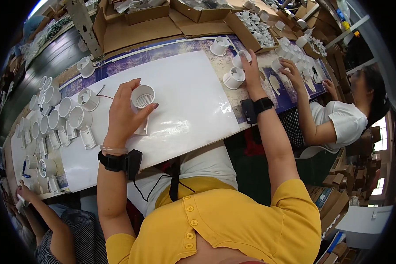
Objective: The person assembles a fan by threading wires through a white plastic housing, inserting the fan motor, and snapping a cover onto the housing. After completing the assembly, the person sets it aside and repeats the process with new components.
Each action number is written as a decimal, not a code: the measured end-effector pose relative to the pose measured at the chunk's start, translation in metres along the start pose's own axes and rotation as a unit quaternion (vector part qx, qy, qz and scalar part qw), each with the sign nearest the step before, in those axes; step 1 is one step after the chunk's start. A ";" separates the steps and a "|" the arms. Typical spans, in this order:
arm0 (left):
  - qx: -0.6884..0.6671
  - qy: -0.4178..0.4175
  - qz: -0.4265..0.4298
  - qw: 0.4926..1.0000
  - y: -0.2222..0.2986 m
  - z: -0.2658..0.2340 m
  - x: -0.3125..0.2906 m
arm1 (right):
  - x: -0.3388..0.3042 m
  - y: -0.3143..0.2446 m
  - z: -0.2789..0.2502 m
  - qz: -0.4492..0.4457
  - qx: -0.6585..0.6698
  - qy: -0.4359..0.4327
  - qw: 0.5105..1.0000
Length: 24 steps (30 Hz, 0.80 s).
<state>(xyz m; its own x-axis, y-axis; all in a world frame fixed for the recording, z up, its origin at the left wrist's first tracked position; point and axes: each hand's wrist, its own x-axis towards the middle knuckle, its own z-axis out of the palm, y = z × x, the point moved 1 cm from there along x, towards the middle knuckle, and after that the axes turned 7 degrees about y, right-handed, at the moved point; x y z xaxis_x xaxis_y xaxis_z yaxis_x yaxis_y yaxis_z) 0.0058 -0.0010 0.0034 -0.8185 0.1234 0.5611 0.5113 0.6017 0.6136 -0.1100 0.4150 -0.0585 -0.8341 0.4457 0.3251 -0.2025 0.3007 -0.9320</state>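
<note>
My left hand (pixel 122 108) is wrapped round a white plastic cylinder-shaped housing (pixel 143 96). The housing's round mouth faces up and shows a slatted grille inside; a flat white piece sticks out below it, partly hidden by the hand. Farther right, my right hand (pixel 251 75) reaches to the table's far side, its fingers closed on the side of a white round plastic part (pixel 241 59). Just nearer stands a similar white round part with inner blades (pixel 234 78). Another such part (pixel 219 45) sits behind, apart from both hands.
A glossy white sheet (pixel 185 97) covers the table before me. Several handled white housings (pixel 80 118) crowd the left side. Cardboard boxes of small white parts (pixel 255 28) line the back. A co-worker (pixel 339 116) handles white parts on the right; another person's arm (pixel 48 215) shows at lower left.
</note>
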 end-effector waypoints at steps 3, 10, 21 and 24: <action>-0.019 -0.017 -0.001 1.000 0.004 -0.005 0.000 | 0.009 -0.008 0.039 -0.029 -0.038 -0.012 0.999; -0.116 -0.110 0.014 0.987 0.010 -0.017 0.000 | -0.010 -0.072 0.120 0.060 0.029 -0.170 0.983; -0.195 -0.159 0.046 0.967 0.009 -0.009 -0.003 | -0.081 -0.104 0.238 0.026 0.198 -0.455 0.868; -0.190 -0.166 0.022 0.967 0.007 -0.012 -0.002 | -0.075 -0.112 0.214 -0.027 0.190 -0.361 0.913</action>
<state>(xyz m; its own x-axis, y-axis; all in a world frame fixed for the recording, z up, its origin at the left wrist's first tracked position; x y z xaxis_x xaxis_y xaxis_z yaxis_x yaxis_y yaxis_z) 0.0144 -0.0069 0.0133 -0.8006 0.4275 0.4199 0.5546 0.2636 0.7892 -0.1342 0.1678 -0.0128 -0.9107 -0.2740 0.3091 -0.3021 -0.0688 -0.9508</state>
